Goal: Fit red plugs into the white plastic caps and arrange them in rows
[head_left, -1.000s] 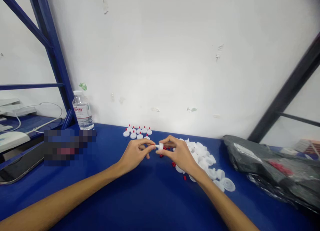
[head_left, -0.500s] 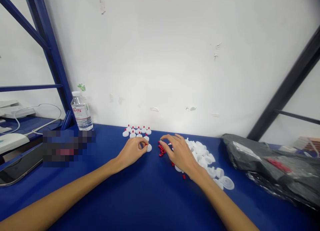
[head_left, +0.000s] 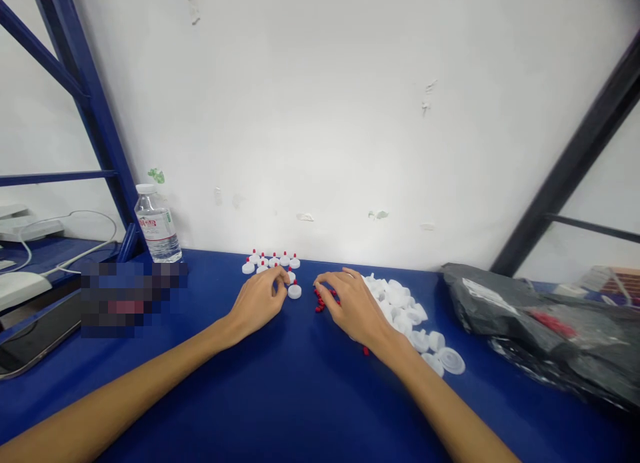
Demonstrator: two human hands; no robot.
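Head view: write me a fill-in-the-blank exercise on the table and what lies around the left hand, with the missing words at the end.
The table is coloured ____. The row-side white caps near the left hand have ____ tips. From the person's side, the heap of loose white parts lies to the ____ of that hand. The lid on the clear bottle is ____.

Missing words: blue; red; right; white.

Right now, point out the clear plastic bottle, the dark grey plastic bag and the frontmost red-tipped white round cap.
Clear plastic bottle point(head_left: 158, 227): head view, on its label.
Dark grey bag point(head_left: 464, 309): head view, on its left end.
Red-tipped cap point(head_left: 295, 292): head view, on its white base.
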